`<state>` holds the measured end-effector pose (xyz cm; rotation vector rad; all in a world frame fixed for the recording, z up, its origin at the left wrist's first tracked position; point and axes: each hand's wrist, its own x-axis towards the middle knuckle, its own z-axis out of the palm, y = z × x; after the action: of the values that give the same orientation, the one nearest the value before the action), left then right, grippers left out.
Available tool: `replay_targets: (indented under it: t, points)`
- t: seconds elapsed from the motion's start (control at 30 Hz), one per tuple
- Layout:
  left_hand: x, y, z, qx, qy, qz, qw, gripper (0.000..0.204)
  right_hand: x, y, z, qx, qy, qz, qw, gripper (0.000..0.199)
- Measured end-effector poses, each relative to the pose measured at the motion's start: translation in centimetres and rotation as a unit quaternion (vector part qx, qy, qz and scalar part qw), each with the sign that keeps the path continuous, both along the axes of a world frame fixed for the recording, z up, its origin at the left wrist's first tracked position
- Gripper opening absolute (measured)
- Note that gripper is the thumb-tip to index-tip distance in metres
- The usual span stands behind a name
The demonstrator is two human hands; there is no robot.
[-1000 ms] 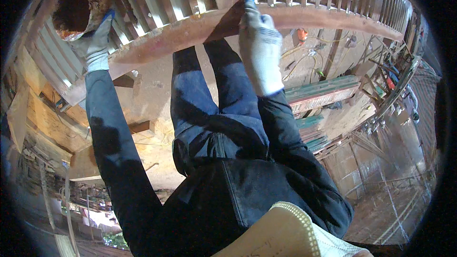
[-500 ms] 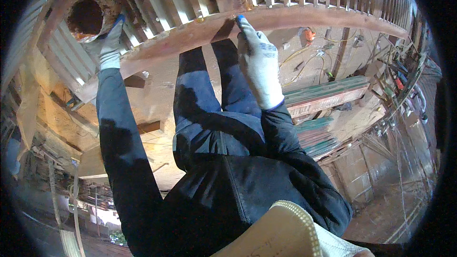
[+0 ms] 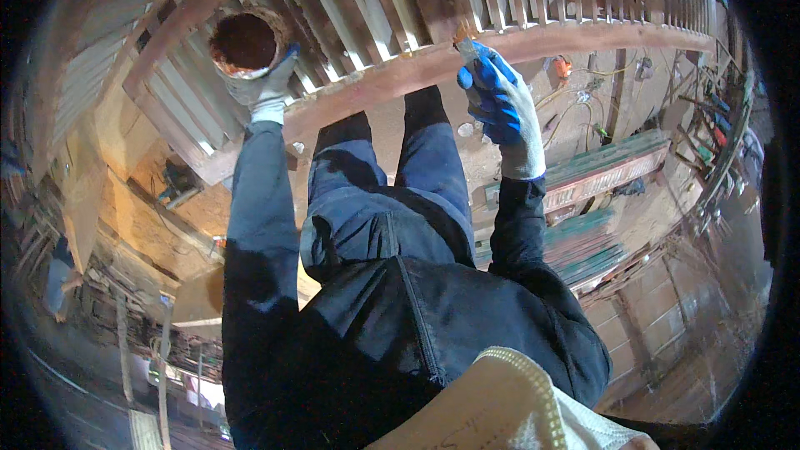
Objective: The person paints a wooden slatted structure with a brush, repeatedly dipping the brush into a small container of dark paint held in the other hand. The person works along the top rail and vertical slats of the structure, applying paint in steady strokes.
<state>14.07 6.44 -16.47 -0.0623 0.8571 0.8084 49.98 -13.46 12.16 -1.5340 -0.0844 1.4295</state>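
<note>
My left hand (image 3: 271, 87), in a white glove with blue fingertips, grips a round pot (image 3: 218, 65) from its near side. Reddish-brown stuff lines the pot's inside, and it rests over or on a slatted wooden frame (image 3: 367, 82). At the frame's near rail, my right hand (image 3: 504, 104) has its blue palm side partly turned up and its fingers curled. Between its thumb and fingers is a small flat grey blade (image 3: 471, 48), mostly hidden. An orange-brown smear (image 3: 464, 31) shows at the blade's tip, beside the rail and slats.
Green and reddish slatted panels (image 3: 604, 171) lie on the floor to the right. Near them are an orange object (image 3: 562, 67) and loose yellowish cords. Scrap pieces clutter the far right edge. Wooden boards (image 3: 204, 296) stand at the left.
My right hand has turned from back up to palm side up and shifted right along the rail. The frame, pot and my left hand appear further right in view.
</note>
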Motion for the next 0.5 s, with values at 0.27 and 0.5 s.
replay_targets:
  t: [0.27, 0.5]
  points:
    - [3.5, -2.3, 6.1, 0.279, 0.411, -0.322, 0.806, 0.041, -4.1, 0.3, -6.7, -0.116, -0.394, -0.115, 0.904, 0.032]
    - [2.7, -1.4, 7.7, 0.167, 0.378, -0.388, 0.824, 0.037, -6.2, 3.5, -9.3, -0.161, -0.607, -0.075, 0.775, 0.038]
